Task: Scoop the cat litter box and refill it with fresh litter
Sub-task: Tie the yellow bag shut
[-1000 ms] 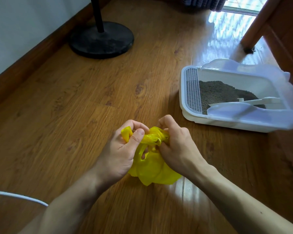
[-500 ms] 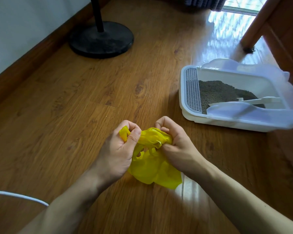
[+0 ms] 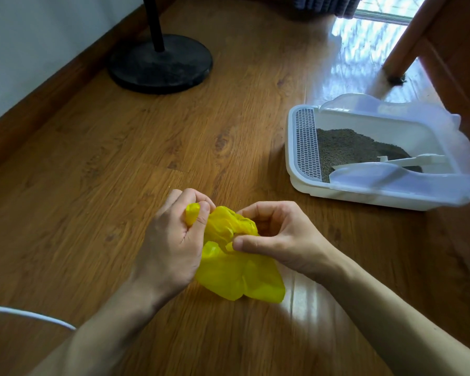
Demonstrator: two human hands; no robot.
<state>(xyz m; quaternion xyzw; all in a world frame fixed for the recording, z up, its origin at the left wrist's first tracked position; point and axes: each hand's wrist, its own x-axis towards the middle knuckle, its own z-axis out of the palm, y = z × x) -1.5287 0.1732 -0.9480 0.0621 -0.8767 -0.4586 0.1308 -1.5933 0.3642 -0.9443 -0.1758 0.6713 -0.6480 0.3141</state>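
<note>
A crumpled yellow plastic bag (image 3: 239,275) hangs between my hands just above the wooden floor. My left hand (image 3: 171,245) grips one bunched end of it in a fist. My right hand (image 3: 280,240) pinches the bag's upper folds between thumb and fingers. To the right stands a white litter box (image 3: 304,185) with a grey grated step and a translucent rim. Grey-brown litter (image 3: 347,147) lies heaped inside. A white scoop (image 3: 418,160) rests across the litter.
A black round stand base (image 3: 160,63) with a pole sits at the back left near the wall and skirting. A wooden furniture leg (image 3: 399,52) stands behind the litter box. A white cable (image 3: 30,316) crosses the floor at the lower left.
My hands have worked the bag's top a little apart. The right thumb now lies across the folds, and more of the bag hangs loose below.
</note>
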